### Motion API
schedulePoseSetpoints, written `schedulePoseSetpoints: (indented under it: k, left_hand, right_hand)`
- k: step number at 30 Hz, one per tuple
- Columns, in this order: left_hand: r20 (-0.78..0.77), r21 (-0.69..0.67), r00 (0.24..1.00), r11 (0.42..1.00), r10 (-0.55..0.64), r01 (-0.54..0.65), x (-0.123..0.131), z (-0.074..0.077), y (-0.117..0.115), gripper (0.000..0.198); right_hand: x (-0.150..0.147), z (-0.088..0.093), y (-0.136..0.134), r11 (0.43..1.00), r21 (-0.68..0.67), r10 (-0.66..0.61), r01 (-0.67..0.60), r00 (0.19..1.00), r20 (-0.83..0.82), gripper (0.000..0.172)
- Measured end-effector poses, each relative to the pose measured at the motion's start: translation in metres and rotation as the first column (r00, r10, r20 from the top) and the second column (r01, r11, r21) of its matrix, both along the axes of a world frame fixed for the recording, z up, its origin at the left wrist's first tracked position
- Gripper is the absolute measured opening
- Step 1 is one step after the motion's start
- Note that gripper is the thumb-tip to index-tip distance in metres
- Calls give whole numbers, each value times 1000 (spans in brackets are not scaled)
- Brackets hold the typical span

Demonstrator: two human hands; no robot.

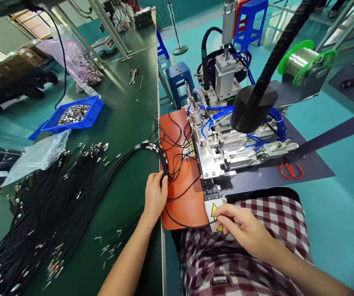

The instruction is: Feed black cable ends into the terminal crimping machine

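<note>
My left hand [156, 194] is closed round a bundle of thin black cables [129, 154] at the table's edge. Loose cable lengths from the bundle curl over an orange board [185, 209]. My right hand [241, 228] pinches one black cable [187, 226] near its end, in front of a white block with a yellow warning sign [214, 207]. The cable tip is hidden by my fingers. Just beyond that hand stands a metal machine [209, 160] with blue air tubes.
A large heap of black cables [56, 201] covers the near left of the green table [130, 123]. Behind it is a blue tray [96, 111] of small metal parts. Red-handled scissors [291, 169] lie right of the machine. A black cylindrical lamp-like head [251, 111] overhangs it.
</note>
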State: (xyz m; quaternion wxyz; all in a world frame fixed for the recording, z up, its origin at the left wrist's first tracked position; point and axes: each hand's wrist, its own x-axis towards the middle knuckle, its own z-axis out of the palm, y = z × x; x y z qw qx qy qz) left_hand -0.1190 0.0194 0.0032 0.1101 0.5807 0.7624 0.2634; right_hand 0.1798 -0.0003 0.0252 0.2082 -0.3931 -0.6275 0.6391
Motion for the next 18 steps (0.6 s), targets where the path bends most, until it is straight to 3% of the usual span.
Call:
schedulePoseSetpoints:
  k: [2,5,6,7,9,10,12,13,15,18]
  left_hand:
    - [2,16,1000,1000,4,-4,7,8,0,39]
    - [-89,141,996,990,20,-7,30,36,-19,36]
    - [-94,178,994,982,-52,68,43,46,-30,29]
    - [-27,165,980,966,-198,200,57,55,-41,25]
    - [152,-20,867,876,-475,483,85,63,-59,31]
    - [273,-98,818,831,-507,548,97,63,-65,29]
    - [468,-183,764,798,-443,574,113,56,-69,21]
    - [534,-199,755,810,-382,551,118,51,-68,19]
    - [604,-209,743,843,-287,495,120,41,-65,16]
    - [634,-208,732,855,-252,474,119,37,-59,15]
  right_hand:
    - [-3,-1,-1,998,-41,-39,38,999,-35,15]
    - [-6,-1,-3,990,-98,-109,102,992,-63,10]
    - [-7,-1,-4,986,-112,-129,120,989,-72,9]
    - [-8,0,-5,983,-123,-145,134,986,-84,8]
    - [-7,0,-5,980,-130,-169,154,979,-117,8]
    - [-5,0,-4,979,-127,-177,160,975,-134,10]
    - [0,-1,-1,980,-113,-181,165,972,-150,12]
    - [3,-1,1,980,-96,-184,172,973,-138,13]
    - [8,-2,5,982,-26,-191,190,979,-72,14]
    - [10,0,9,978,116,-179,176,984,16,9]
